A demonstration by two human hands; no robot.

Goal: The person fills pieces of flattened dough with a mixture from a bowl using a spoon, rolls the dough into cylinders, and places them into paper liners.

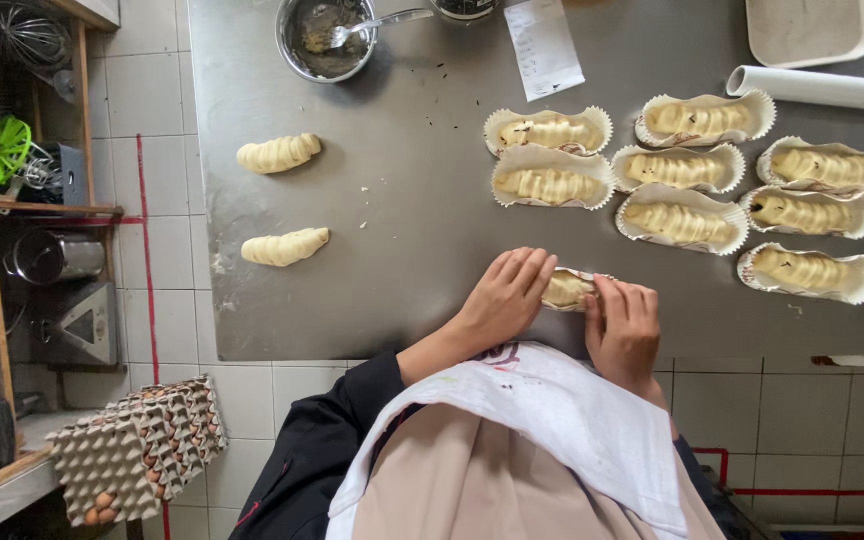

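Both hands work on one piece: the left hand lies flat with fingers stretched over the near end of a dough roll, and the right hand curls around its other end, fingers bent against a paper case that shows only as a sliver at the roll's edge, so whether the roll is fully seated in it cannot be told. The roll sits at the near edge of the steel table, just in front of the person's apron. By the look of it, the work is well along: beyond and to the right of the roll stand eight filled cases in three loose columns, each holding a ridged roll, while two bare rolls lie well to the left of it, uncased. Farther off, at the table's far edge, are a metal bowl with a spoon, a paper slip, a white tube and a pale tray. Nothing lies between the hands and the bare rolls. Off the table, left of the roll, egg trays rest on a shelf crowded with utensils.
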